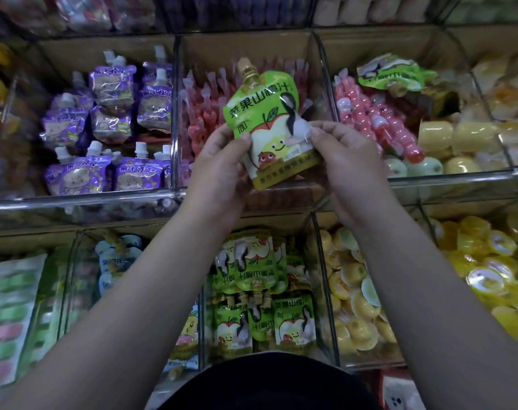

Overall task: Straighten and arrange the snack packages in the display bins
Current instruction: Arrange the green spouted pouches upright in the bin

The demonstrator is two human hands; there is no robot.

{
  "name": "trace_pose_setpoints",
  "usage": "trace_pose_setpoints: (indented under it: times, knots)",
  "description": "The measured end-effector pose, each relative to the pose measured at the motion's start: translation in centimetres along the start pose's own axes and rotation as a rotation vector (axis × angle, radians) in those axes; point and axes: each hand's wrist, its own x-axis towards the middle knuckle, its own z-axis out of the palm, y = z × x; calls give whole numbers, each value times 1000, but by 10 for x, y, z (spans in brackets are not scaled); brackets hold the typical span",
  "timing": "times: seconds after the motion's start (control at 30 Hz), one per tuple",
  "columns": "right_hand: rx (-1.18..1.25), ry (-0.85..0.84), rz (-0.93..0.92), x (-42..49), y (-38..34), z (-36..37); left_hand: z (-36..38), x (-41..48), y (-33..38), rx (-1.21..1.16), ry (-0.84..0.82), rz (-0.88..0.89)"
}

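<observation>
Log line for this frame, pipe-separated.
left hand: grips green pouch, left edge | right hand: pinches right edge | pouch: upright, gold cap up, before pink-tube bin | matching pouches: lower row, some upside down

A person's two forearms (151,291), uncovered by sleeves from wrist to elbow, fill the frame at 7 and 5 o'clock. Left hand (219,170) and right hand (349,170) show short-trimmed nails on the fingers (319,133). A black garment (266,383) covers the torso at 6 o'clock.
</observation>
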Motion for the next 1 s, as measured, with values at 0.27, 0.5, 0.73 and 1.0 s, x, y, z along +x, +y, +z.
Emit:
trace_pose_setpoints:
  times: [0.27,0.5,0.73,1.0]
  knots:
    - [-104,-94,36,-32,16,-10,-7,-35,-23,-6,-4,-72]
    - [-149,-123,76,-52,38,-22,-20,-60,-45,121,15,-91]
    - [-184,-169,141,-66,63,-30,-36,-76,-63,203,23,-112]
    - [-260,-235,219,-74,94,-33,-58,-87,-83,231,34,-189]
